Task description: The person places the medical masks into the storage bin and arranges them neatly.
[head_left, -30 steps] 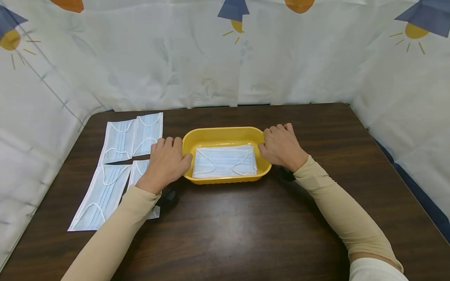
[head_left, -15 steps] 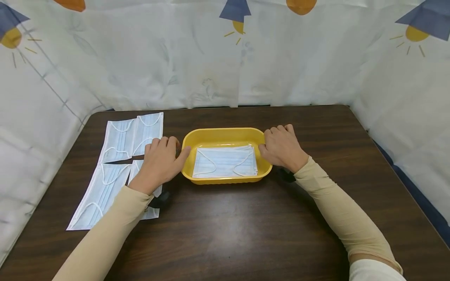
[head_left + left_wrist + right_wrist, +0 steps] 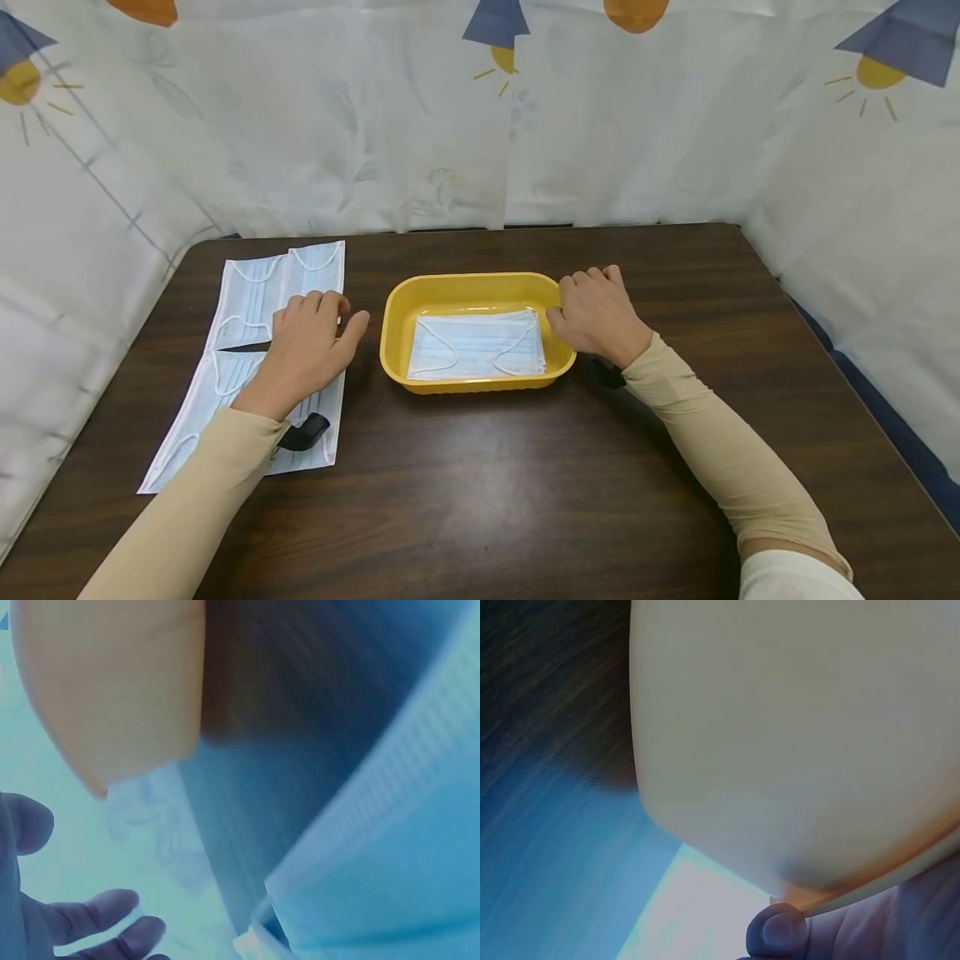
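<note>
A yellow plastic tray [image 3: 480, 287] stands mid-table with a stack of pale blue face masks [image 3: 477, 346] lying in it. My right hand [image 3: 600, 312] grips the tray's right end; in the right wrist view a fingertip [image 3: 778, 930] bends at the rim. Away to the left, my left hand [image 3: 307, 350] hovers over several face masks [image 3: 251, 292] laid out in rows, its thumb spread and nothing held. In the left wrist view the fingers [image 3: 90, 919] are apart from both the tray [image 3: 112, 682] and a mask [image 3: 390, 877]. The left forearm hides part of the laid-out masks.
The dark brown wooden table [image 3: 480, 492] reaches back to a white printed curtain [image 3: 360, 125], which also hangs along both sides. A black wrist device [image 3: 306, 433] sits under the left wrist.
My left hand has let go of the tray's left end and moved left over the laid-out masks. The right hand has stayed on the tray, which has barely shifted.
</note>
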